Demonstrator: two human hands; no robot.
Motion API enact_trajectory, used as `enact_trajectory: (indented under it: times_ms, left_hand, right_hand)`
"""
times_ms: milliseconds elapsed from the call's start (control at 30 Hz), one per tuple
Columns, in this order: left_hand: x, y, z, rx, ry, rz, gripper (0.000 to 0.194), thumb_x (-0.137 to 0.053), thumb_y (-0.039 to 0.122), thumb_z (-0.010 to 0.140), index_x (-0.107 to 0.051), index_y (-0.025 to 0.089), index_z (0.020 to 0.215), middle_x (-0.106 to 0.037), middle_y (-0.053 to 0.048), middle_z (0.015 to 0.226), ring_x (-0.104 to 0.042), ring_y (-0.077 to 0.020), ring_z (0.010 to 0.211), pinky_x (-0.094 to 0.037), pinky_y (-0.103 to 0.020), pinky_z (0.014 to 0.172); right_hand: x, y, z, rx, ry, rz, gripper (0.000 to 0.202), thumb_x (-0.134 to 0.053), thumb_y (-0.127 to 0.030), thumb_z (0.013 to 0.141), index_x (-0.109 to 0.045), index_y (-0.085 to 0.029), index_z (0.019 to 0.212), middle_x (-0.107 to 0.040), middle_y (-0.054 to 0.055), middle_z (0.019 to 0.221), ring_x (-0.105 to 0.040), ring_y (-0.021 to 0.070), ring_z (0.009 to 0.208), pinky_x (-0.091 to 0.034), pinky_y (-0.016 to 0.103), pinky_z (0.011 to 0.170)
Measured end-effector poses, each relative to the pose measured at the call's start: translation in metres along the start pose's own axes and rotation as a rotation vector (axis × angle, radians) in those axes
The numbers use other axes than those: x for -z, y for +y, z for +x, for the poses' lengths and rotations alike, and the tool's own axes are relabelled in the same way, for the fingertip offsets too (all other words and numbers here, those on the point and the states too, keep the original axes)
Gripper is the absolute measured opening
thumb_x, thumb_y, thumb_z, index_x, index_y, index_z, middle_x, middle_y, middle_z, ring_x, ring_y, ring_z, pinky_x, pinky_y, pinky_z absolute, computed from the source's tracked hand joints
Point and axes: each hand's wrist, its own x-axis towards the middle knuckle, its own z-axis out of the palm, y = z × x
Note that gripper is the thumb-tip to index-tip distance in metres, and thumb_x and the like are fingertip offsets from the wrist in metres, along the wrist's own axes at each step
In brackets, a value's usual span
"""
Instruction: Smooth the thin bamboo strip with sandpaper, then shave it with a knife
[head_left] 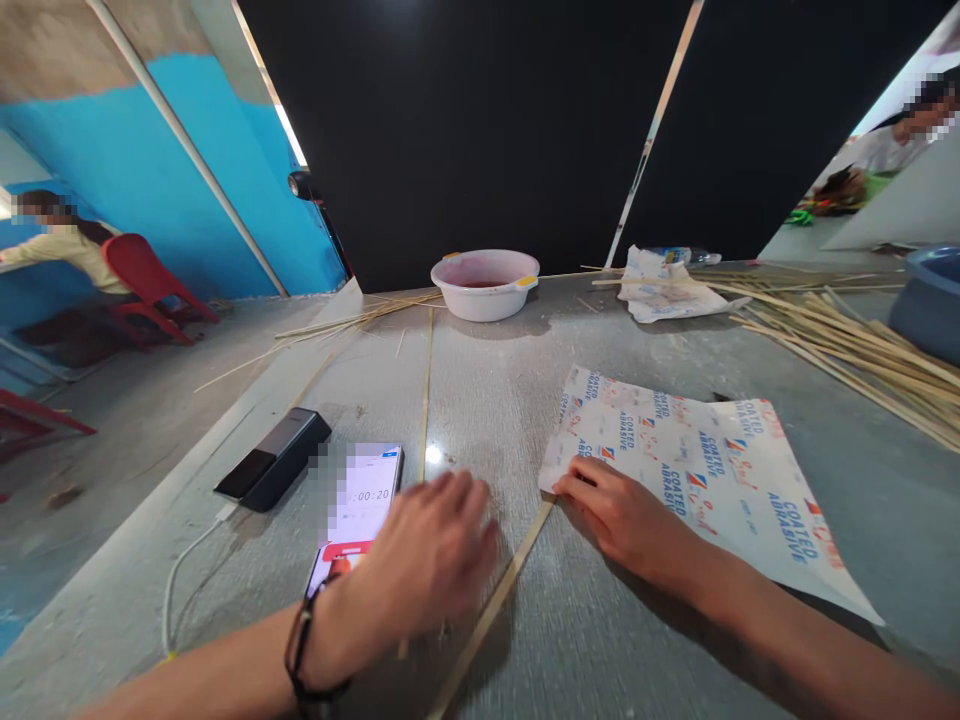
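Note:
My right hand is closed on the near left corner of a sheet of sandpaper. The sheet's printed white backing faces up, with "coated abrasive" on it. A thin bamboo strip runs from the bottom edge of the view up to that corner, and its far end is hidden under the fingers and paper. Smeared by motion, my left hand hangs left of the strip, beside a phone with a timer on its screen. Whether the left fingers hold anything does not show.
Another strip lies beyond my left hand. A black device with a white cable is at left. Farther back stand a white basin, crumpled paper, bamboo strips and a blue tub. People sit at both sides.

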Motion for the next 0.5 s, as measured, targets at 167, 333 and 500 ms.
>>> enact_trajectory:
  times_ms: [167, 333, 500]
  left_hand:
    - [0.023, -0.057, 0.022, 0.327, -0.209, 0.231, 0.051, -0.055, 0.027, 0.099, -0.054, 0.007, 0.146, -0.061, -0.024, 0.136, -0.061, -0.0424, 0.128, -0.058, -0.056, 0.096]
    - [0.013, -0.073, 0.019, 0.420, -0.371, 0.224, 0.031, -0.049, 0.024, 0.102, -0.069, 0.010, 0.121, -0.066, -0.023, 0.127, -0.070, -0.0385, 0.115, -0.063, -0.048, 0.081]
    - [0.013, -0.075, 0.012, 0.458, -0.444, 0.214, 0.036, -0.044, 0.022, 0.102, -0.068, 0.007, 0.125, -0.067, -0.026, 0.126, -0.071, -0.0421, 0.113, -0.064, -0.054, 0.078]
  right_hand:
    - [0.001, -0.001, 0.001, -0.001, -0.005, -0.004, 0.034, -0.040, -0.010, 0.111, -0.071, -0.018, 0.119, -0.063, 0.011, 0.108, -0.064, 0.0256, 0.098, -0.056, 0.041, 0.085]
    - [0.003, -0.004, 0.001, -0.014, 0.023, 0.004, 0.033, -0.044, -0.010, 0.109, -0.073, -0.023, 0.117, -0.067, 0.009, 0.106, -0.065, 0.0230, 0.093, -0.056, 0.037, 0.084]
    - [0.005, -0.006, 0.000, -0.018, 0.043, 0.004, 0.030, -0.050, -0.011, 0.108, -0.075, -0.025, 0.116, -0.068, 0.007, 0.104, -0.065, 0.0222, 0.091, -0.056, 0.035, 0.082]
